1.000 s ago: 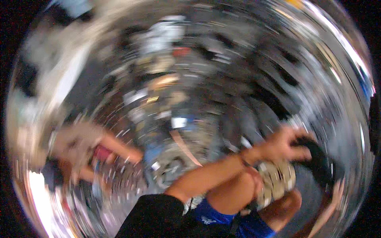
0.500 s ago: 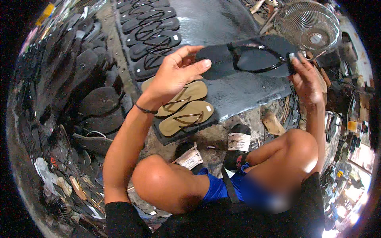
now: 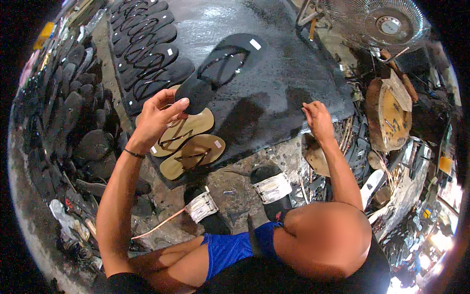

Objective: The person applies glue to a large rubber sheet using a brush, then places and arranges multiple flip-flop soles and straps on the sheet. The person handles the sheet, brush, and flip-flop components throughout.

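My left hand [image 3: 159,116] grips a black flip-flop [image 3: 230,61] by one end, thumb on the upper face. The flip-flop slants up and to the right over the black mat, its glossy strap facing up and a small white label on its far end. My right hand [image 3: 318,120] is raised over the mat's near right part, fingers curled in and nothing visible in them. Below my left hand lie tan flip-flops [image 3: 193,156] with dark straps, side by side at the mat's near left corner.
Rows of black flip-flops [image 3: 147,59] line the left side of the black mat [image 3: 279,83]. Dark soles [image 3: 93,147] are heaped farther left. A fan [image 3: 387,29] stands at the back right, near a worn wooden block [image 3: 389,115]. Scraps litter the right side.
My right hand has let go of the flip-flop and moved left and down. My left hand has carried it left, turning its far end away from me. The view has shifted too.
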A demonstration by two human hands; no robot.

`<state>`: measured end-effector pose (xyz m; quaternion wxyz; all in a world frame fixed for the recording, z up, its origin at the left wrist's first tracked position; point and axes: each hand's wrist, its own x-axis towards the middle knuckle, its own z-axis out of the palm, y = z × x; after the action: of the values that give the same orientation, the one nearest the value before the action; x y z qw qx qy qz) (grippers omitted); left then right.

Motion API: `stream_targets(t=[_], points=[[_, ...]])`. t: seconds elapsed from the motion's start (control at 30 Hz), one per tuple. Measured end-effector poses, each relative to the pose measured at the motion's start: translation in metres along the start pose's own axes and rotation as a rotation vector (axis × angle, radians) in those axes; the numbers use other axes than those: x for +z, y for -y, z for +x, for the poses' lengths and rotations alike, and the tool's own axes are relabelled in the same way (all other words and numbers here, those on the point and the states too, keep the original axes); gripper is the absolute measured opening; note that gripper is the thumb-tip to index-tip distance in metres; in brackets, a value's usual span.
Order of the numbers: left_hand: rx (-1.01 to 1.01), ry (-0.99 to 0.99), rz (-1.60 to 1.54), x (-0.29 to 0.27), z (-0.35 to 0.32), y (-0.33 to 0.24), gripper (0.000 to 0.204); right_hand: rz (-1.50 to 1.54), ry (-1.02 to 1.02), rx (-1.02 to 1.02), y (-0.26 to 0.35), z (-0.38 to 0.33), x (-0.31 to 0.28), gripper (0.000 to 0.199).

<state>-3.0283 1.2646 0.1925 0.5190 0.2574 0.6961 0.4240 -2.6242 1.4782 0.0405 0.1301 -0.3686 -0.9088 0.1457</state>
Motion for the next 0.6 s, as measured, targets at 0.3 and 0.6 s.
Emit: stream_targets(t=[0.3,0.6], points=[[0.027,0.025,-0.024,0.036,-0.03,0.025,0.038,-0.617,0.44,0.504,-0.027,-0.027,-0.146,0.047],[-0.072,-0.083,0.135,0.12,-0.006,0.107,0.049,0.924,0.283,0.599,0.034,0.007,-0.042,0.047]])
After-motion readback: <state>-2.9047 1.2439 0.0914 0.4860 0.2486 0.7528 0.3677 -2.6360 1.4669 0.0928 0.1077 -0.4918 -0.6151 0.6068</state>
